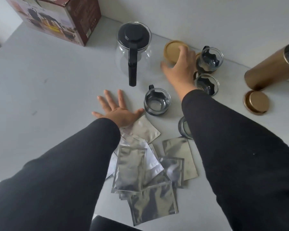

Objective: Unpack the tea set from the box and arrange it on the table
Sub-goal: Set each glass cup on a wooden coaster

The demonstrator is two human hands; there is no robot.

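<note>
Glass teapot (133, 52) with a black plastic lid and handle stands on the smooth grey tabletop (48, 90), near the printed cardboard box (57, 17). The left hand (118, 110) lies flat, fingers spread wide, beside shiny foil sachets (145, 167). The right hand (180, 67) closes its fingers on a round gold tin (173, 50), next to small glass cups (157, 101).

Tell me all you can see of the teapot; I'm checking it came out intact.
The teapot is clear glass with a wide rounded body, a black lid seated on top and a straight black handle pointing toward the person. It stands upright on the grey table near the wall, right of the box. It looks empty. No crack shows. Neither hand touches it; the right hand is beside it.
</note>
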